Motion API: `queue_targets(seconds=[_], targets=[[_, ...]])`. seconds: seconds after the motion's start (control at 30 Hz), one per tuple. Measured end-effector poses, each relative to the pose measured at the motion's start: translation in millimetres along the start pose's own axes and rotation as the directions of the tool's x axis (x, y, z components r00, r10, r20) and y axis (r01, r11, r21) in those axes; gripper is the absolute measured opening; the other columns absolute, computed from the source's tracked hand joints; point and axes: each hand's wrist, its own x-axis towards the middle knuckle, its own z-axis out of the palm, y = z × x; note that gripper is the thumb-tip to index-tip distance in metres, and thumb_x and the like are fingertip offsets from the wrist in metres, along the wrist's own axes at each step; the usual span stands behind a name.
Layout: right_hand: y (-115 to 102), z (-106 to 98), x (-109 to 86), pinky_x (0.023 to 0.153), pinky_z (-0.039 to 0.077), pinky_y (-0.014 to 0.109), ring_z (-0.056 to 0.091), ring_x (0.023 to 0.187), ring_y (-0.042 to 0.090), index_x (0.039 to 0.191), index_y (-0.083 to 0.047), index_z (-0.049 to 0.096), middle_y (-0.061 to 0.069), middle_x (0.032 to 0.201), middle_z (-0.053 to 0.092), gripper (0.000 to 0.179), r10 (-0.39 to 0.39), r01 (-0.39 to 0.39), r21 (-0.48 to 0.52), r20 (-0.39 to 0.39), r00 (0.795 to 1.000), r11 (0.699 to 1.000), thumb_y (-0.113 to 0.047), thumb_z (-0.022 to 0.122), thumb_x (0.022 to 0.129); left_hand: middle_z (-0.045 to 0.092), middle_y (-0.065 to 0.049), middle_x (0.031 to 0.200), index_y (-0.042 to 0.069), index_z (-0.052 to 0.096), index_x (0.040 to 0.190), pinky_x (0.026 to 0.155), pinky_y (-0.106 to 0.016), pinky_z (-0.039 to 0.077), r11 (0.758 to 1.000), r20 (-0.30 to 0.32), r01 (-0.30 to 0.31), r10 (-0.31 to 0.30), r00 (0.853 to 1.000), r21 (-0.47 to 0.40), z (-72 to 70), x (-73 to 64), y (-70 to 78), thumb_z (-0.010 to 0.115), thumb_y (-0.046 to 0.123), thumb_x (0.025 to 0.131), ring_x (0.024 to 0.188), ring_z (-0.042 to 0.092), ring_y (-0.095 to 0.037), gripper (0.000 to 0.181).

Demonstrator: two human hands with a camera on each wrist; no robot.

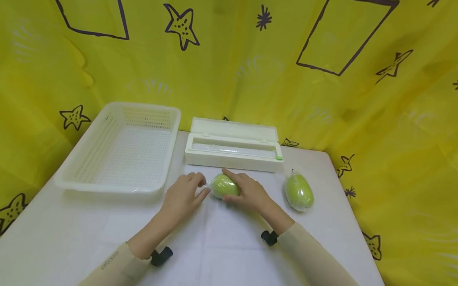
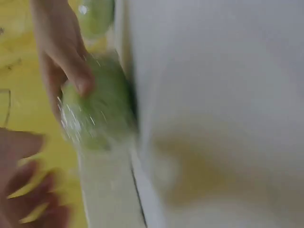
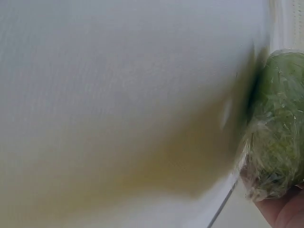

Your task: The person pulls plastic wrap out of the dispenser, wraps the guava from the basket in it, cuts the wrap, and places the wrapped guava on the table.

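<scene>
An oval green fruit (image 1: 222,186) wrapped in clear cling film lies on the white table near its middle. My right hand (image 1: 250,192) holds it from the right, thumb on the near side and fingers over the far side. In the right wrist view, crumpled film gathers at one end of the fruit (image 3: 280,123). To the left, my left hand (image 1: 184,192) is close to a small tail of film, its fingers bent and parted. The left wrist view shows that hand (image 2: 28,185) blurred and apart from the fruit (image 2: 102,104).
A second film-wrapped green fruit (image 1: 299,192) with a stem lies on the right. Behind the hands stands a white cling film box (image 1: 232,161), lid up, a roll inside. A white plastic basket (image 1: 114,187) sits at the left. A yellow patterned curtain (image 1: 222,59) surrounds the table.
</scene>
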Motion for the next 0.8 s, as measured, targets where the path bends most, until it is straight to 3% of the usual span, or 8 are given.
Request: queue_targets(seconds=[0.07, 0.13, 0.27, 0.33, 0.4, 0.5, 0.67, 0.8], targets=[[-2, 0, 0.2, 0.093, 0.051, 0.052, 0.061, 0.116, 0.034, 0.158, -0.036, 0.026, 0.017, 0.140, 0.054, 0.092, -0.037, 0.038, -0.057, 0.008, 0.999, 0.998, -0.056, 0.074, 0.082, 0.062, 0.000, 0.097, 0.014, 0.061, 0.095, 0.064, -0.035, 0.052, 0.996, -0.123, -0.089, 0.086, 0.989, -0.020, -0.4, 8.0, 13.0, 0.074, 0.026, 0.088, 0.091, 0.058, -0.023, 0.019], [-3, -1, 0.4, 0.097, 0.050, 0.053, 0.055, 0.125, 0.040, 0.160, -0.032, 0.020, 0.025, 0.148, 0.044, 0.093, -0.056, 0.057, -0.109, 0.016, 0.998, 0.992, -0.055, 0.071, 0.085, 0.061, -0.011, 0.120, 0.010, 0.061, 0.111, 0.080, -0.043, 0.056, 0.988, -0.144, -0.155, 0.150, 0.978, -0.024, 4.7, 18.7, 22.8, 0.071, 0.030, 0.091, 0.112, 0.056, -0.033, 0.030], [-4, -2, 1.1, 0.112, 0.033, 0.061, 0.022, 0.145, 0.053, 0.161, -0.015, 0.016, 0.037, 0.159, 0.011, 0.093, -0.125, 0.128, -0.175, 0.026, 0.992, 0.976, -0.046, 0.069, 0.091, 0.022, -0.028, 0.160, 0.005, 0.031, 0.154, 0.113, -0.057, 0.035, 0.990, 0.076, -0.137, 0.139, 0.987, -0.024, 27.8, 38.9, 29.6, 0.055, 0.048, 0.099, 0.146, 0.025, -0.048, 0.074], [-4, -1, 0.9, 0.115, 0.024, 0.064, 0.008, 0.147, 0.053, 0.160, -0.007, 0.014, 0.038, 0.159, 0.000, 0.094, -0.154, 0.155, -0.184, 0.021, 0.988, 0.971, -0.042, 0.069, 0.092, 0.010, -0.029, 0.163, 0.006, 0.011, 0.160, 0.117, -0.057, 0.027, 0.994, 0.209, -0.107, 0.110, 0.972, -0.025, 40.0, 45.2, 28.4, 0.046, 0.053, 0.102, 0.148, 0.016, -0.050, 0.083], [-2, 1, 0.3, 0.116, 0.018, 0.067, -0.002, 0.148, 0.051, 0.158, 0.000, 0.007, 0.037, 0.159, -0.008, 0.100, -0.168, 0.169, -0.144, 0.018, 0.986, 0.975, -0.039, 0.071, 0.091, 0.011, -0.027, 0.163, 0.008, 0.003, 0.160, 0.119, -0.055, 0.025, 0.995, 0.299, -0.079, 0.093, 0.950, -0.056, 49.3, 49.0, 25.5, 0.041, 0.053, 0.103, 0.148, 0.018, -0.047, 0.082], [5, 4, -1.5, 0.118, 0.012, 0.063, -0.012, 0.151, 0.041, 0.157, 0.000, -0.010, 0.027, 0.161, -0.018, 0.119, -0.135, 0.134, 0.041, 0.024, 0.991, 0.990, -0.038, 0.078, 0.086, 0.017, -0.023, 0.163, 0.019, 0.001, 0.161, 0.115, -0.055, 0.033, 0.994, 0.381, -0.054, 0.088, 0.921, -0.099, 56.5, 49.6, 19.3, 0.047, 0.055, 0.101, 0.146, 0.027, -0.043, 0.085], [19, 7, -6.2, 0.121, 0.014, 0.054, 0.003, 0.153, 0.030, 0.157, -0.013, -0.018, 0.011, 0.166, -0.015, 0.142, -0.077, 0.060, 0.360, 0.032, 0.997, 0.931, -0.024, 0.093, 0.069, 0.017, -0.025, 0.162, 0.037, 0.005, 0.160, 0.107, -0.058, 0.041, 0.986, 0.432, -0.107, 0.154, 0.889, -0.131, 55.2, 48.3, 11.5, 0.062, 0.055, 0.093, 0.139, 0.037, -0.048, 0.090], [25, 10, -8.0, 0.118, 0.026, 0.053, 0.031, 0.146, 0.034, 0.160, -0.012, -0.007, 0.016, 0.165, 0.015, 0.129, -0.035, 0.024, 0.316, 0.030, 0.999, 0.949, -0.019, 0.089, 0.074, 0.018, -0.025, 0.161, 0.042, 0.022, 0.158, 0.105, -0.058, 0.043, 0.979, 0.442, -0.116, 0.179, 0.879, -0.166, 52.4, 45.0, 6.1, 0.060, 0.054, 0.094, 0.135, 0.043, -0.049, 0.075]])
